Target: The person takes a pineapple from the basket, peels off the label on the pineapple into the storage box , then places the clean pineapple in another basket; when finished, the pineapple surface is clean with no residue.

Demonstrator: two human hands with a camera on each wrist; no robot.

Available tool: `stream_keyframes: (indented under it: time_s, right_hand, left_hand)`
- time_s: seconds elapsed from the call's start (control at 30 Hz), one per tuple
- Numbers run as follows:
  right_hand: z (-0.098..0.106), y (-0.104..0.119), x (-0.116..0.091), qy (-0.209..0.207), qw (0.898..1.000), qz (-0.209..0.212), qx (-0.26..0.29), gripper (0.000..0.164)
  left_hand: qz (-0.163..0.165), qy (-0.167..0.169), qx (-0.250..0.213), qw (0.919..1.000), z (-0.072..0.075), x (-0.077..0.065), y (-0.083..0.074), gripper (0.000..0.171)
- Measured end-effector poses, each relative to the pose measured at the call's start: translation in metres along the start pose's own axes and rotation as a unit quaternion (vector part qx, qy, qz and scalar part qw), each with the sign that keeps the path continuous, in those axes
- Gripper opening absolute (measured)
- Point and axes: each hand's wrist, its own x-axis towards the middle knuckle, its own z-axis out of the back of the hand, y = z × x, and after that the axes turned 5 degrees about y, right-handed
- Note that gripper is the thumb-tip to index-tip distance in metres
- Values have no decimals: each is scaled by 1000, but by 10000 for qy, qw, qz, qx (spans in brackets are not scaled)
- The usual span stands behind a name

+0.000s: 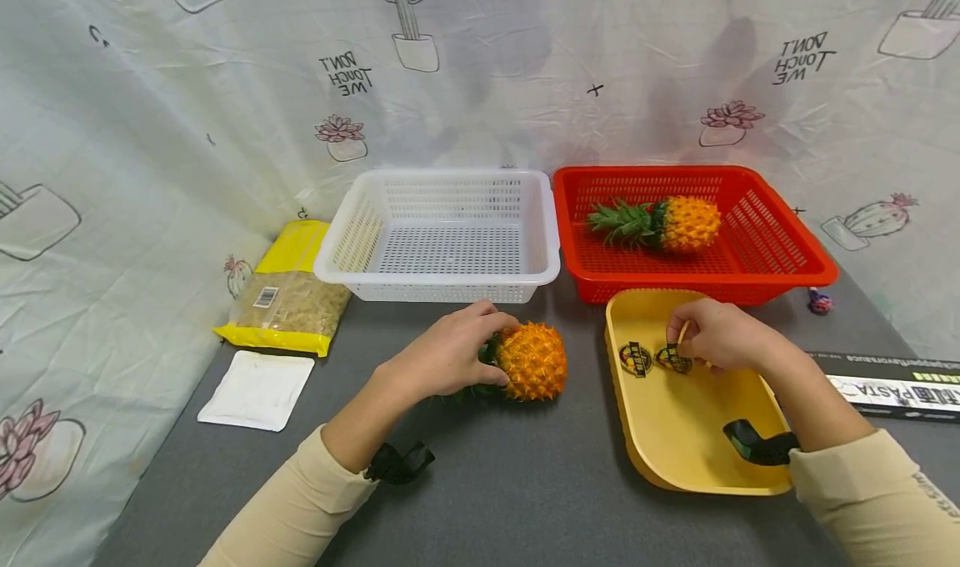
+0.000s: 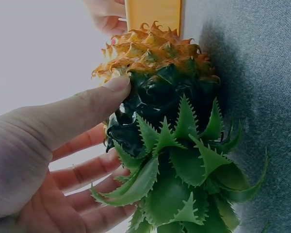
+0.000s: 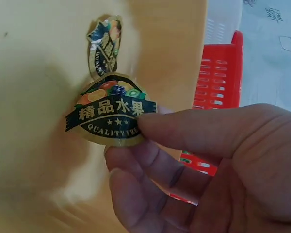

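My left hand grips a small pineapple lying on its side on the grey table, thumb and fingers round its body where the orange end meets the dark green part. In the left wrist view the spiky green leaves point towards the wrist. Over the yellow tray, my right hand pinches a fruit sticker between thumb and fingers. This label is black and gold with printed fruit. A second sticker of the same kind is in the tray, left of the hand.
Behind the hands stand a white basket and a red basket; another pineapple lies in the red one. At the left are a yellow-ended pasta bag and a white packet. A black pasta box lies at the right.
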Motion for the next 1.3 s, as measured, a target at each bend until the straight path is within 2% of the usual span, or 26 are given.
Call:
stream_keyframes:
  time_s: [0.37, 0.6, 0.8, 0.97, 1.3]
  right_hand:
    - [7, -6, 3, 286, 9977, -151, 597, 19]
    - [2, -6, 5, -215, 9996, -176, 64, 17]
    - [-2, -5, 8, -534, 9971, -177, -516, 20]
    - [-5, -9, 11, -690, 9954, -167, -641, 16]
    - [-7, -8, 9, -843, 9933, -235, -757, 21]
  left_hand:
    - [-3, -9, 18, 10000, 2, 0, 0, 65]
    - [-7, 8, 36, 10000, 2, 0, 1, 65]
    - [16, 23, 21, 10000, 2, 0, 1, 65]
    - [43, 40, 3, 10000, 2, 0, 0, 64]
    - [4, 39, -17, 10000, 2, 0, -1, 64]
